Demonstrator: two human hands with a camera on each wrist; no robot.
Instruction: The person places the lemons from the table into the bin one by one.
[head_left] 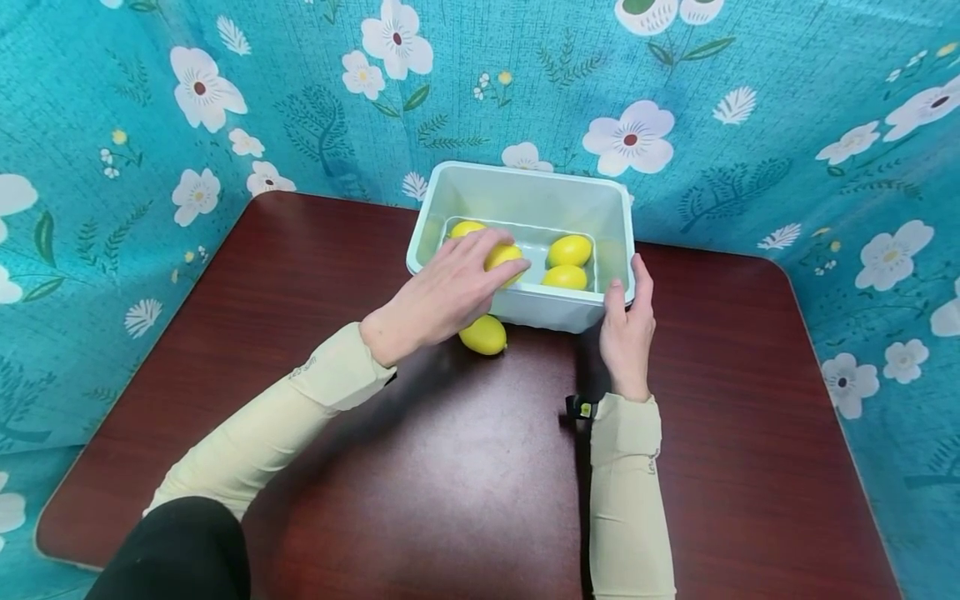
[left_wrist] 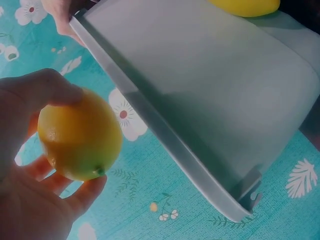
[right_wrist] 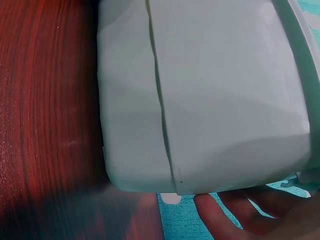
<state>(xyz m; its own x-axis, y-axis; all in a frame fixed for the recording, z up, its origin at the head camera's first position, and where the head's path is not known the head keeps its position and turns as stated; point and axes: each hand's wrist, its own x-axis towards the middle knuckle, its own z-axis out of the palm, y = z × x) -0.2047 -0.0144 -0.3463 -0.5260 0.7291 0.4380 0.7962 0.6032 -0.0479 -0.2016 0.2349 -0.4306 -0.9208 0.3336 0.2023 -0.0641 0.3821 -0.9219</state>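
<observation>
A pale grey-green plastic bin (head_left: 540, 310) stands near the back of the table, with several yellow lemons in and around it. My left hand (head_left: 442, 292) grips a lemon (left_wrist: 80, 135) between thumb and fingers, over the bin's left part. Inside the bin, one lemon (head_left: 467, 227) lies at the left and two more, a rear lemon (head_left: 570, 250) and a front lemon (head_left: 565, 277), at the right. Another lemon (head_left: 483, 335) rests on the table before the bin, below my left hand. My right hand (head_left: 628, 333) holds the bin's near right corner, thumb in front and fingers along the side.
The dark red wood-grain table (head_left: 712, 433) reaches out on both sides of the bin. Teal flowered cloth (head_left: 480, 108) hangs close behind it and along the sides. A small black device (head_left: 581, 408) sits at my right wrist.
</observation>
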